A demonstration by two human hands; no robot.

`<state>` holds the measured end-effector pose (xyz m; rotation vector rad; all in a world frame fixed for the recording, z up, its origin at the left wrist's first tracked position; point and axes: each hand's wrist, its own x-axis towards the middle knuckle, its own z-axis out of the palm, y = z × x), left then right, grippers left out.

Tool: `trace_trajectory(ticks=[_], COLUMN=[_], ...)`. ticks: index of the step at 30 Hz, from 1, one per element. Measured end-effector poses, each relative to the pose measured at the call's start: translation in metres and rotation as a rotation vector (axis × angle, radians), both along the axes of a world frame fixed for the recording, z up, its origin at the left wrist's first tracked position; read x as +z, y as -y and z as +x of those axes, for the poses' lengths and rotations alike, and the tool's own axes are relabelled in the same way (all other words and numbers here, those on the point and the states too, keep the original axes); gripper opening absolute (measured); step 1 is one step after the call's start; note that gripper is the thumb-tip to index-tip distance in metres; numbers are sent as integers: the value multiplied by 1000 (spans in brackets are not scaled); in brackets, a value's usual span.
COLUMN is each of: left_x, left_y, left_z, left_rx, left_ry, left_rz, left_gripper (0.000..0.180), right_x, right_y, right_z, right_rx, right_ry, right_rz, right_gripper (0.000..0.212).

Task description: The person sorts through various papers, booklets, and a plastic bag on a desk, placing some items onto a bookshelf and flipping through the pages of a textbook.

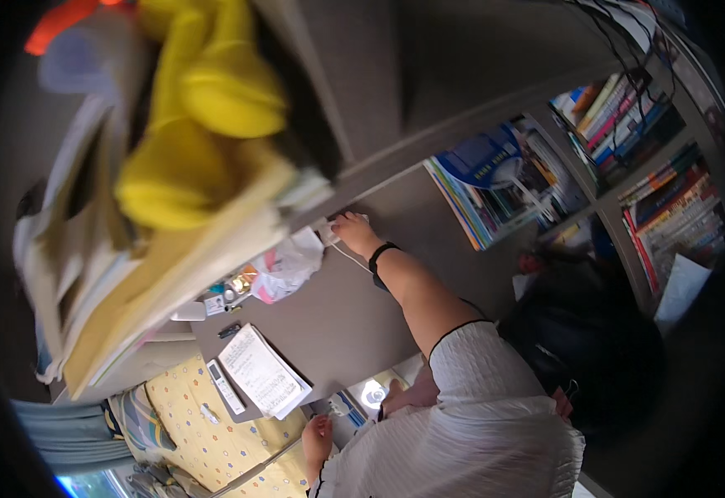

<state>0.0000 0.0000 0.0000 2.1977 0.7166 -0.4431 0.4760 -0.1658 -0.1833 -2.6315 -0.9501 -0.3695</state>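
pretty dim overall; daylight creeps in bottom left; the yellow cloth [200, 116] up close is badly blurred; heavy fisheye bending, black vignette round the rim

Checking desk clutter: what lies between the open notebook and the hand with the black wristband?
In the head view, a crumpled white-and-pink plastic bag lies between the open notebook and the right hand; the rest is bare grey desk.
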Motion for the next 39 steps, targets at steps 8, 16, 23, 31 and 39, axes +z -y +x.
trace_trajectory(ticks=[8, 16, 23, 31, 39], left_x=[-66, -79, -52, 75, 46], left_y=[9, -10, -35, 8, -25], left_z=[78, 123, 182, 328, 393], left_rx=[-63, -287, -422, -304, -272], left_ry=[170, 205, 569, 1100, 885], left_rz=[-181, -128, -64, 494, 604], left_gripper=[16, 16, 17, 68, 19], right_x=[5, 6, 49, 77, 49], right_y=[215, 257, 169, 196, 74], right_z=[6, -161, -264, -236, -223], right_rx=[-392, -821, -750, -909, -415], right_ry=[48, 2, -415, -86, -782], right_rz=[-108, 146, 314, 452, 650], right_gripper=[9, 10, 19, 26, 24])
